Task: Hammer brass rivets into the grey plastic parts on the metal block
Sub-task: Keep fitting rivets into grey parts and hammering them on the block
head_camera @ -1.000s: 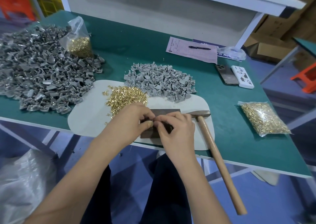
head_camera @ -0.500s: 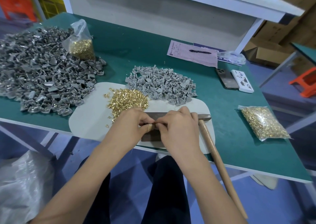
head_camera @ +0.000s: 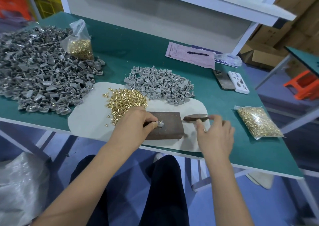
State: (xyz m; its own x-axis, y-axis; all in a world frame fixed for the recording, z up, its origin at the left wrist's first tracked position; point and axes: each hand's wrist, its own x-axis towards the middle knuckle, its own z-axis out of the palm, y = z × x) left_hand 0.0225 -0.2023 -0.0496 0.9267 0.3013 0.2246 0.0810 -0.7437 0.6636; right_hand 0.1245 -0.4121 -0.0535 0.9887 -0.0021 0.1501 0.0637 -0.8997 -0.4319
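A dark metal block (head_camera: 170, 122) lies on a white mat (head_camera: 86, 118) at the table's front edge. My left hand (head_camera: 134, 124) pinches a small grey plastic part (head_camera: 160, 123) with a brass rivet in it against the block's left side. My right hand (head_camera: 215, 136) is blurred and hovers over the hammer's handle, just right of the block. The hammer head (head_camera: 196, 117) lies flat on the mat; the handle is hidden under my hand and forearm. Whether the fingers grip it is unclear.
Loose brass rivets (head_camera: 126, 98) and a pile of grey parts (head_camera: 158, 85) lie behind the block. A bigger grey pile (head_camera: 34, 73) and a rivet bag (head_camera: 80, 46) fill the left. Another rivet bag (head_camera: 257, 122), two phones (head_camera: 223, 81) and a paper with pen (head_camera: 189, 56) sit right.
My two hands were pinched together over the block. The right hand has now pulled away to the right over the hammer, and the left alone holds the part on the block.
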